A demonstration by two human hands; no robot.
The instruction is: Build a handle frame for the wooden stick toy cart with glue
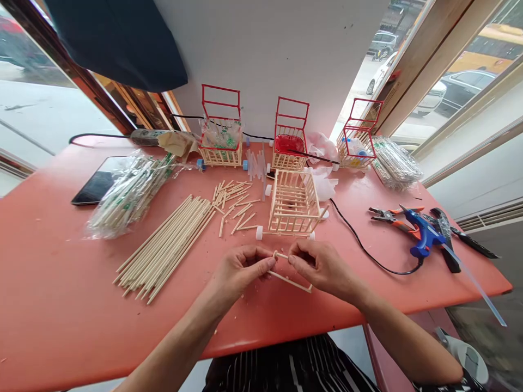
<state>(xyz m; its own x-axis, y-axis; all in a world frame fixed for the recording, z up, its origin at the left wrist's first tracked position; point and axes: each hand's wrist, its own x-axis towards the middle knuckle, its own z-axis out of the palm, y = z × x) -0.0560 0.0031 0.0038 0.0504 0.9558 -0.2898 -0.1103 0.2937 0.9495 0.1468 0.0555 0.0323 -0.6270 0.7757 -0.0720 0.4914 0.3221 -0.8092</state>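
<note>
Near the table's front edge, my left hand (247,268) pinches one corner of a small frame of thin wooden sticks (291,281). My right hand (321,267) closes thumb and fingers on the end of a short wooden stick (282,255), whose other end meets my left fingertips. Whether that stick is joined to the frame, I cannot tell. Just beyond my hands stands a miniature cart of bare wooden sticks (295,209) with white wheels. Loose short sticks (232,198) lie to its left, beside a bundle of long sticks (167,245).
A blue glue gun (427,234) with a clear glue stick, pliers (388,215) and a knife lie at right. Three carts with red handles (220,147) line the back. Wrapped sticks (131,190) overlap a dark tablet (96,182) at left. A black cord (363,245) crosses the table.
</note>
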